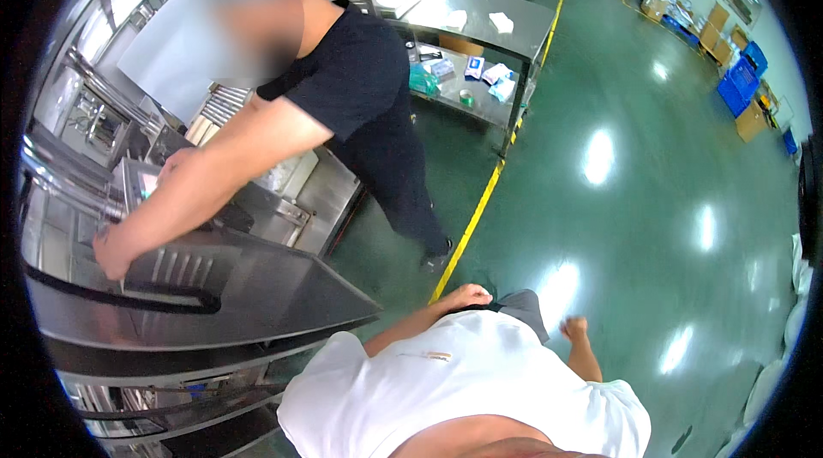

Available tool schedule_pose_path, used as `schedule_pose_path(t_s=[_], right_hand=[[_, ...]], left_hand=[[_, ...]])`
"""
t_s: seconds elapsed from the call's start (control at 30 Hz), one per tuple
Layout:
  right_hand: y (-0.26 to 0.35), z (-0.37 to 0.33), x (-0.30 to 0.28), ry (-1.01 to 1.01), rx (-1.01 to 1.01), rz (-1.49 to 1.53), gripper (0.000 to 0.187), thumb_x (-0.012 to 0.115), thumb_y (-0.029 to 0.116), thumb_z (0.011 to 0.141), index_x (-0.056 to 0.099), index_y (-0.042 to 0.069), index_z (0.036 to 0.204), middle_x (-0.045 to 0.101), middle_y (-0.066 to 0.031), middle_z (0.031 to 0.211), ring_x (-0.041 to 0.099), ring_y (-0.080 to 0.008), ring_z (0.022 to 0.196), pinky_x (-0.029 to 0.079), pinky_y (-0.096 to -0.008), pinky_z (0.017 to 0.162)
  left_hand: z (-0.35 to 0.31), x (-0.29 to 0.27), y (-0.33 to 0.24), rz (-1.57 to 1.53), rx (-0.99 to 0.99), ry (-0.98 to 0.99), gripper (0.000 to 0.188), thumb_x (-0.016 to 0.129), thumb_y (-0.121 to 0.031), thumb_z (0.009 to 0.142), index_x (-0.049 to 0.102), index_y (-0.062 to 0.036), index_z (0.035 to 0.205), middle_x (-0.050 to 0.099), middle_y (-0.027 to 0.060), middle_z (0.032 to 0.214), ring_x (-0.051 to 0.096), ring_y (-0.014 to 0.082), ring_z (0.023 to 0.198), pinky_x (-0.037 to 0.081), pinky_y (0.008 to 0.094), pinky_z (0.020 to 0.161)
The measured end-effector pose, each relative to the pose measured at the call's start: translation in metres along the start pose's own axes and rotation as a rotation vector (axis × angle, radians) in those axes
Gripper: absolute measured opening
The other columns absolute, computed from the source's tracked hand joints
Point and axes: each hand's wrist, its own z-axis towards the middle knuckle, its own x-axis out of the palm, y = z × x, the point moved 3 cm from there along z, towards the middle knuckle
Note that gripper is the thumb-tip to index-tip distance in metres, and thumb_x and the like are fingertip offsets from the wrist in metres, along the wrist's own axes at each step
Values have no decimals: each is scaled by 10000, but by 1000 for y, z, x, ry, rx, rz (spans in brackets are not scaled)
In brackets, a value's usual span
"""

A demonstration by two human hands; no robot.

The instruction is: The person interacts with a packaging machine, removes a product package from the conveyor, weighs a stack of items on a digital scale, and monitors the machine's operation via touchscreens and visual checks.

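My left hand (467,296) is in front of my waist, its fingers curled in, close to a dark edge of clothing above my grey trousers (525,310). I see nothing held in it. Out to my right side, my right hand (574,328) makes a loose fist over the green floor, touching nothing, and no object shows in it. On the left, a co-worker (369,89) in a blue cap and black shirt leans over a steel machine (231,286). Both the co-worker's hands reach to a small box-shaped panel (137,188) on it.
A steel table (480,16) with white packs and a lower shelf stands beyond the co-worker. A yellow line (484,209) runs along the floor. Cardboard boxes and blue crates (739,85) line the far right wall. The machine's dark steel edge juts out near my left.
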Motion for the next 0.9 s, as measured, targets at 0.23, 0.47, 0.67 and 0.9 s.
schedule_pose_path(t_s=[0.23, 0.47, 0.67, 0.9], right_hand=[[-18, -13, -107, 285, 40, -731, 119, 594, 241, 892, 673, 168, 843, 642, -105, 837, 637, -239, 779, 511, -400, 647], [133, 182, -295, 159, -265, -808, 161, 572, 112, 889, 593, 106, 729, 555, -87, 669, 544, -190, 596, 463, -356, 505], [322, 397, -377, 32, -471, -471, 167, 551, 148, 926, 650, 104, 800, 648, -33, 711, 598, -141, 570, 479, -325, 476], [559, 449, -300, 328, -369, 331, 179, 584, 173, 971, 638, 17, 1042, 670, -89, 835, 639, -151, 672, 517, -276, 552]], left_hand=[[134, -51, -1, -70, -127, -227, 404, 703, -428, 871, 756, -38, 962, 749, 72, 883, 678, 125, 836, 526, 306, 753], [266, -67, -39, -145, -103, -371, 429, 712, -458, 842, 763, -51, 967, 715, 29, 824, 650, 129, 745, 517, 314, 689], [290, -111, -86, -429, -310, -661, 311, 723, -333, 863, 745, -35, 949, 693, 33, 795, 637, 118, 748, 508, 298, 672], [323, -188, -99, -469, -159, -878, 317, 702, -334, 888, 731, -22, 932, 685, 33, 828, 620, 130, 776, 495, 318, 712]])
